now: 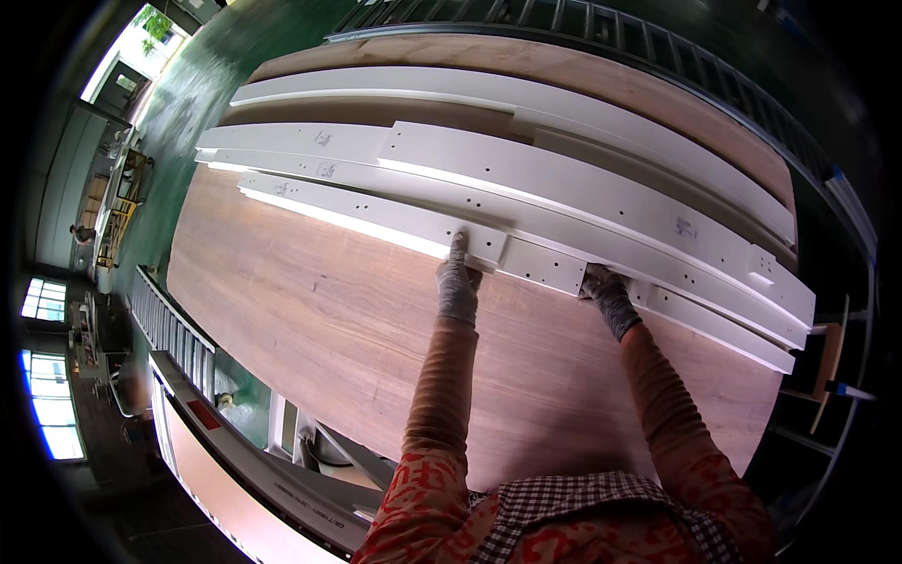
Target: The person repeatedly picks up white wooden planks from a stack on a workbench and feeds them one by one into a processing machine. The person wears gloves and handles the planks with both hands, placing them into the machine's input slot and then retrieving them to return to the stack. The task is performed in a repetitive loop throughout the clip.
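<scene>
Both my hands wear grey gloves and are at the nearest row of white drilled boards. My left hand point(458, 288) is closed on the front edge of a narrow white board point(376, 211), one digit stretched over its top face near a hole and the others partly hidden below the edge. Just right of that board's end lies a short white piece point(540, 263) with several holes. My right hand point(609, 299) grips the right end of this piece, its fingertips partly hidden. Further right, another narrow white strip point(705, 329) continues the row.
Longer white boards point(564, 202) lie behind, some stacked, on a large wood-faced table point(319, 291). A roller conveyor point(601, 28) runs past the far edge, and another point(174, 329) stands at the left. Long panels point(244, 479) lie at the lower left.
</scene>
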`<state>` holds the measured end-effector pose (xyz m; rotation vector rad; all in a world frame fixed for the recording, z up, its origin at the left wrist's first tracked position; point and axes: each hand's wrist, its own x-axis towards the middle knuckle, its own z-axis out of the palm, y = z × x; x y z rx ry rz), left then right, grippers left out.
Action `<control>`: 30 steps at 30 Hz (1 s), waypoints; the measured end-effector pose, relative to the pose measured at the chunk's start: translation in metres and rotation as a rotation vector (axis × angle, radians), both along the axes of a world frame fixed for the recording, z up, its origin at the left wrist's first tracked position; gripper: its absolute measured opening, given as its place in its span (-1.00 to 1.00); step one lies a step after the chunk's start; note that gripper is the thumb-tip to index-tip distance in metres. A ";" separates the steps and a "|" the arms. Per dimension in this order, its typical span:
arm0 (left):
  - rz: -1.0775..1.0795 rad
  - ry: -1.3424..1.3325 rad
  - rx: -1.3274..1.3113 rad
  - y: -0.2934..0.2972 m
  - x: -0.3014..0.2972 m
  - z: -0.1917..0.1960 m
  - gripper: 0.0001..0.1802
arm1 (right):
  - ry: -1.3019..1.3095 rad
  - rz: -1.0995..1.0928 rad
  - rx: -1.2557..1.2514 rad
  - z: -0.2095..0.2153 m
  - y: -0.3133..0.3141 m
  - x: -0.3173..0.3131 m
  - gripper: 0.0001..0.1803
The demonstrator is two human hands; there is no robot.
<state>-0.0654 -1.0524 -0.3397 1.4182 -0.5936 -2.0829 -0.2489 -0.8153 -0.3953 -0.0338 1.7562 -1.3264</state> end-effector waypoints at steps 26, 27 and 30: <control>0.011 0.156 -0.132 0.005 -0.004 -0.022 -0.63 | -0.054 -0.198 -0.302 0.036 -0.008 0.038 -0.51; 0.028 0.161 -0.117 -0.002 -0.002 -0.021 -0.66 | -0.068 -0.202 -0.296 0.043 -0.016 0.042 -0.49; 0.127 0.219 -0.171 -0.024 0.002 -0.021 -0.68 | -0.041 -0.174 -0.331 0.048 -0.047 0.056 -0.50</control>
